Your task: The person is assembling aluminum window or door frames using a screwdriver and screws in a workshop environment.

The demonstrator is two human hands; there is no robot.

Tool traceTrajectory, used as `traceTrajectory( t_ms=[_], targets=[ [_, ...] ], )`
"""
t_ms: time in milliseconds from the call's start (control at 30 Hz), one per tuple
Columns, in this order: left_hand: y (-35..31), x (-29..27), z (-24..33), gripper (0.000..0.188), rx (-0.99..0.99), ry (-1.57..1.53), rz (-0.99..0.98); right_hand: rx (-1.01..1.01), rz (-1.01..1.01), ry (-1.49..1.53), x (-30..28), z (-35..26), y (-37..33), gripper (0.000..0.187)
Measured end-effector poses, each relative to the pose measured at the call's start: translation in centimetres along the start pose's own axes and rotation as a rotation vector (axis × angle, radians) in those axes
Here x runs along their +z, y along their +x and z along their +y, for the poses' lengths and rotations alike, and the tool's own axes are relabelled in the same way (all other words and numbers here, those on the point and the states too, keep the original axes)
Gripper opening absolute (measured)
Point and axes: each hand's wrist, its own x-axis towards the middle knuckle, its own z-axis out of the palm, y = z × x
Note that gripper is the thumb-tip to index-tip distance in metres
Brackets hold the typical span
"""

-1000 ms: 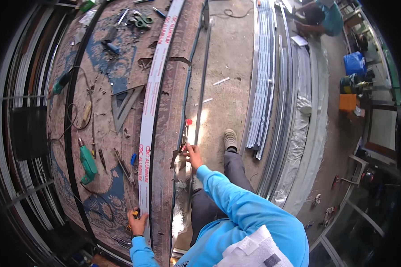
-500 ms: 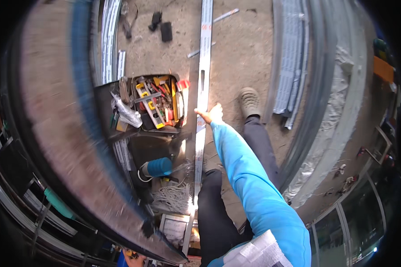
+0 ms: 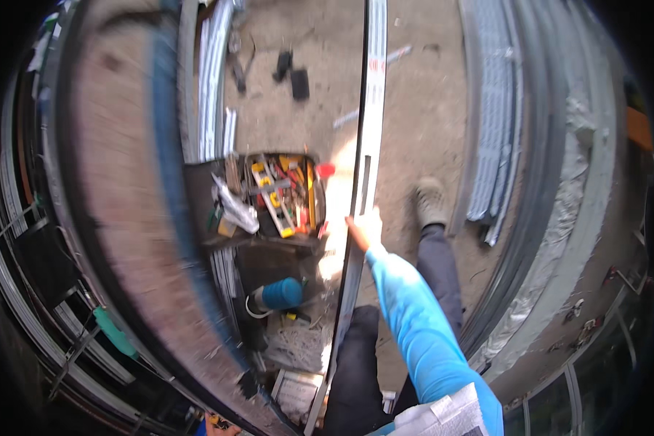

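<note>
A long pale metal profile (image 3: 375,94) with a slot cut in it runs from the far edge down toward my legs. My right hand (image 3: 367,229), in a blue sleeve, is closed around it about midway, thumb on the left side. At the bottom edge my left hand (image 3: 224,427) shows only in part, closed near a small yellow and black thing (image 3: 212,419) that is too cut off to name.
Left of the profile lie an open toolbox (image 3: 269,236) with tools and a blue cylinder (image 3: 282,293) with a white strap. A long brick-coloured, blue-edged surface (image 3: 116,196) stands at left. Stacked profiles (image 3: 490,123) lie at right, past my shoe (image 3: 431,202).
The whole view has shifted, so the scene sits further right and lower. My right hand stays on the profile, which has turned to show more of its dark side.
</note>
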Motion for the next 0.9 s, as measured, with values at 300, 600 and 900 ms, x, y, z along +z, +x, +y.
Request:
traceTrajectory(
  t_ms=[300, 600, 900],
  targets=[
    [1.9, 0.1, 2.9, 0.096, -0.378, -0.139, 0.465, 0.478, 0.061, 0.979, -26.6, -22.5, 4.3, 0.050],
    [9.9, -15.2, 34.4, 0.077, 0.434, -0.622, 0.708, 0.245, 0.260, 0.925, -44.7, -26.2, 21.8, 0.053],
    [20.9, -31.1, 47.9, 0.072, 0.297, -0.901, 0.294, -0.021, -0.010, 1.157, -68.6, -39.1, 47.0, 0.052]
  ],
)
